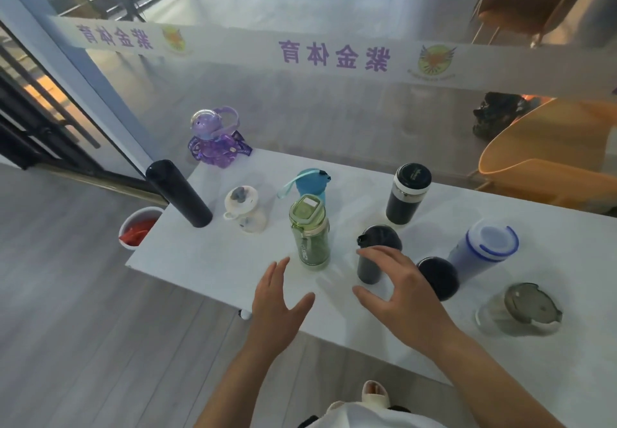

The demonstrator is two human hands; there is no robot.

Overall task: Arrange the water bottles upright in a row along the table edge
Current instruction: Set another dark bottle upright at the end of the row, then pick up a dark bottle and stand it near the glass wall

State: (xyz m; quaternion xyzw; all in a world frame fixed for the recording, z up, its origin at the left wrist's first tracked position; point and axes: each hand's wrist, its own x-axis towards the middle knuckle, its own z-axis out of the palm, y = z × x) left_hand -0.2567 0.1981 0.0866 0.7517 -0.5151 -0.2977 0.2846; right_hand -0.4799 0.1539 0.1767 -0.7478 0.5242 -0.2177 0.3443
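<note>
Several bottles stand upright and scattered on a white table [207,257]. At the far left corner is a purple bottle [215,137], then a tall black flask [178,192], a small white bottle [245,209], a blue bottle [310,184] and a green bottle [310,232]. Further right stand a black-and-white tumbler [407,192], a dark grey bottle [375,254], a black bottle [439,277], a blue-rimmed bottle [484,249] and a clear cup [522,309]. My right hand [404,290] is open, fingers curled just in front of the dark grey bottle. My left hand [278,300] hovers open below the green bottle.
A white bin [132,230] with red contents stands on the floor by the table's left end. A glass partition with a white banner [334,55] runs behind the table. Orange chairs [547,167] sit beyond it on the right.
</note>
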